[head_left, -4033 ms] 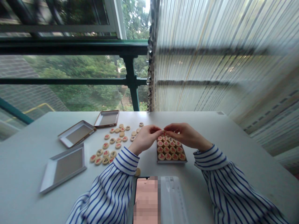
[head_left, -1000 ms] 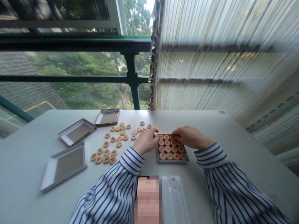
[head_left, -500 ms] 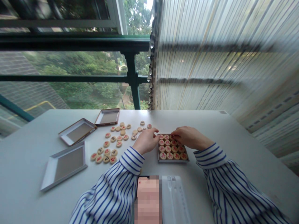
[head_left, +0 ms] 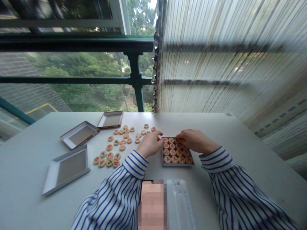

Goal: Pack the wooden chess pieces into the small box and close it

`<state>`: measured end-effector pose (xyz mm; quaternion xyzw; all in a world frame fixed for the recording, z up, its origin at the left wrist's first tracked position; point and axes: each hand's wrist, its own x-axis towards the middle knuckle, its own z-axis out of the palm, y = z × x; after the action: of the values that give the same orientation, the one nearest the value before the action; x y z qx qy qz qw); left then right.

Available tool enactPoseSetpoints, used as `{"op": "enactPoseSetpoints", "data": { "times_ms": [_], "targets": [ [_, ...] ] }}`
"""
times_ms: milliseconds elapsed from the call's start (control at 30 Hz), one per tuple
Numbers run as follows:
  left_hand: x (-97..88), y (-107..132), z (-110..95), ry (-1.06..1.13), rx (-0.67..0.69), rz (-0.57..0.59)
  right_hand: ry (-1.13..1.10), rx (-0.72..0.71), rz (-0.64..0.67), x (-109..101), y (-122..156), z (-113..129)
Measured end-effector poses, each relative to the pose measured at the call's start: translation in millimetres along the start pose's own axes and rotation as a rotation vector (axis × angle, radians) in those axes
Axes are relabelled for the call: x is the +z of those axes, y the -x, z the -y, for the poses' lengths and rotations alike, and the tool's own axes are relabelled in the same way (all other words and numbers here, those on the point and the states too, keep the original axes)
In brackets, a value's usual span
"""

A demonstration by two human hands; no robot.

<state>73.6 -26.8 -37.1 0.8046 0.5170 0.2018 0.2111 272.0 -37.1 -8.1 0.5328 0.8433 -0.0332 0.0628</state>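
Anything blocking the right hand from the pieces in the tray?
Nothing visible. The right hand is over the far right of the tray, hiding some pieces. The left hand is at the tray's left edge, not between them.

the single head-worn view looks from above the near side of the white table (head_left: 240,150), facing forward and tilted down. it sits close enough that both striped sleeves (head_left: 107,198) reach in from the bottom edge, and wide enough to span the table's far edge. the left hand (head_left: 150,144) and right hand (head_left: 195,141) fall below mid-height; green railing (head_left: 135,70) and string curtain (head_left: 216,64) fill the upper half.
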Motion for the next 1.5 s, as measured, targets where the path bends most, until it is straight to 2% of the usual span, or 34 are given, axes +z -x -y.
{"op": "enactPoseSetpoints", "data": {
  "times_ms": [867, 1200, 1500],
  "targets": [
    [-1.5, 0.8, -1.2, 0.017, -0.006, 0.004, -0.001, -0.005, -0.006, -0.5, 0.4, -0.6],
    [-7.4, 2.0, -6.1, 0.017, -0.034, 0.008, -0.001, 0.067, -0.075, -6.6, 3.2, 2.2],
    [-19.3, 3.4, -8.3, 0.031, -0.019, -0.039, 0.007, 0.053, -0.216, -10.2, 7.5, 2.5]
  ]
}}
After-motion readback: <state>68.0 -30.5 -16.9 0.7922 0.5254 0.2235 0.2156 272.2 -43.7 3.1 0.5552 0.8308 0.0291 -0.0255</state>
